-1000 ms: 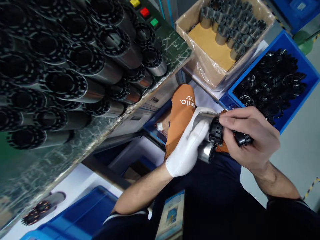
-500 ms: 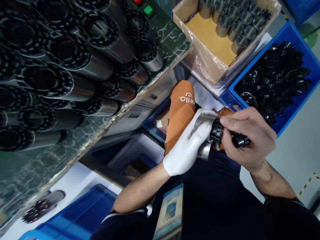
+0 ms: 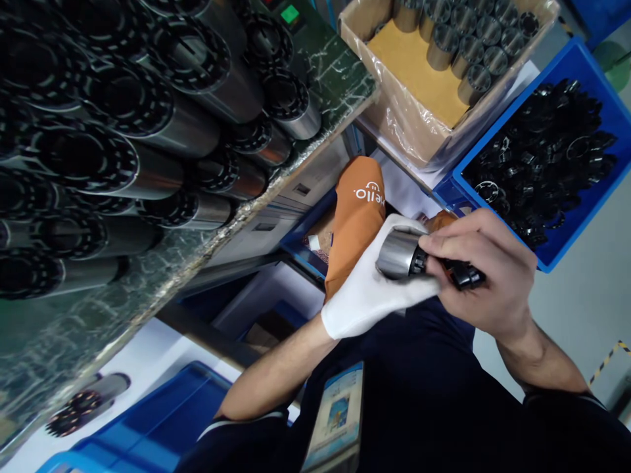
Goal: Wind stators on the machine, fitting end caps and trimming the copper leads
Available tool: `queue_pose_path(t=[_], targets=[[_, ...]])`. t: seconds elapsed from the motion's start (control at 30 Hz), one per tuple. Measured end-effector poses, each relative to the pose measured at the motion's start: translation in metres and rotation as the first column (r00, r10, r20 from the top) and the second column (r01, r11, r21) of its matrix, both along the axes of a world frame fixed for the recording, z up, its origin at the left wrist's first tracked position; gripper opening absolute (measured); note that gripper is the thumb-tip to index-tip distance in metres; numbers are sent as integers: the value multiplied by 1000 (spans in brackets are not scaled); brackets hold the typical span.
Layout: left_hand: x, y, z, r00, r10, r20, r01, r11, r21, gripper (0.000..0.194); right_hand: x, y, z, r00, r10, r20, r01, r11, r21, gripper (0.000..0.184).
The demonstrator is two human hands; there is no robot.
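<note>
Currently your left hand [image 3: 372, 289], gloved in white, wraps its fingers around the cylinder [image 3: 397, 255], while the thumb and forefinger of your bare right hand [image 3: 486, 269] pinch the ring [image 3: 419, 261] at the cylinder's near end. The ring's teeth show just past your right fingertips; you cannot see from here how deep it sits, because your fingers cover the joint.

A second black piece [image 3: 466, 276] pokes out below those right fingers, apparently tucked in the same hand. That is a likely trouble spot: loosen the pinch, and the spare could drop past your lap. If your right fingers push at a tilt, the teeth could catch on the cylinder's rim and bend or chip. The smooth metal might also twist inside the glove, should the cloth slide on it.

Beyond your fingertips stands the box [image 3: 404, 125] of more cylinders; to the right of it, past your right knuckles, lies the bin [image 3: 584, 210] full of black parts. Left of your gloved fingers runs the bench [image 3: 345, 85], with assembled tubes [image 3: 162, 176] crowded close to its edge, where a swinging left elbow might knock one.
</note>
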State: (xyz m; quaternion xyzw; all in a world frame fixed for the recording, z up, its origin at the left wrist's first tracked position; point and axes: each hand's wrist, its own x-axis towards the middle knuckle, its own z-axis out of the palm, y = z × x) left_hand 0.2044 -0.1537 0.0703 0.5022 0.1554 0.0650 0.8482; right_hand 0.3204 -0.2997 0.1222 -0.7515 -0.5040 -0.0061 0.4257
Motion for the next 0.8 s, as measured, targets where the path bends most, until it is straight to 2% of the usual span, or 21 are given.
queue_pose_path(t=[0.1, 0.17, 0.23, 0.33, 0.43, 0.5, 0.57, 0.67, 0.8], targets=[[2, -3, -3, 996, 80, -36, -85, 984, -157, 43, 13, -6, 3, 984, 47, -170, -54, 998, -40, 16], [3, -5, -3, 985, 131, -112, -156, 954, -255, 44, 17, -10, 2, 971, 51, -232, -69, 995, -69, 25], [4, -5, -1, 965, 200, -167, -238, 937, -257, 47, 15, -13, -1, 963, 65, -261, -101, 987, -126, 34], [7, -5, 4, 934, 323, -150, -350, 909, -226, 44, 5, -14, -6, 953, 112, -281, -164, 972, -166, 39], [11, -6, 12, 899, 413, -143, -437, 866, -243, 41, -3, -13, -10, 925, 145, -352, -196, 974, -114, 59], [13, -6, 17, 890, 423, -173, -455, 848, -273, 44, -6, -12, -12, 918, 156, -365, -167, 986, -1, 69], [15, -6, 20, 898, 389, -204, -437, 839, -326, 47, -8, -9, -14, 932, 141, -335, -116, 989, 94, 61], [16, -7, 22, 913, 326, -247, -400, 838, -371, 47, -11, -4, -19, 949, 117, -293, -82, 988, 131, 45], [17, -7, 21, 895, 356, -268, -419, 876, -237, 46, -16, -4, -25, 951, 79, -299, -35, 988, 150, 41]])
